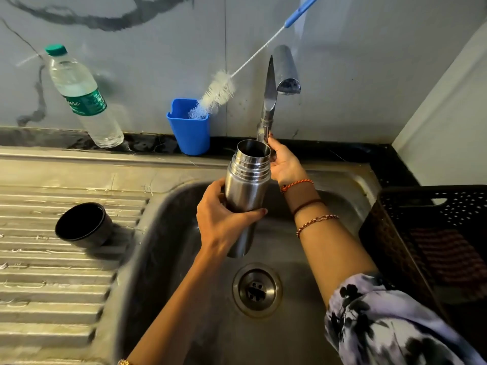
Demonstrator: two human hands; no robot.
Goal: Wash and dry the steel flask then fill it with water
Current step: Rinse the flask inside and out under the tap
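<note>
Sink (163, 259), lower centre of frame; no water seen running. Tap (267, 101), upper centre, its spout end just above the flask mouth. Flask (246, 191), mid-frame, uncapped, upright with slight tilt, over the basin. Cap (83, 224) on the drainboard, left. Left hand (224, 219) wraps the flask body. Right hand (286, 167) reaches behind the neck toward the tap base; grip there cannot be told. Judgement: centre mouth under spout, open flow gently, keep firm hold.

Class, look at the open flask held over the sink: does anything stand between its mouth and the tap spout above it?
Nothing visible does. The left hand grips the steel flask with its mouth uncapped below the tap spout; its cap lies aside on the drainboard.
</note>
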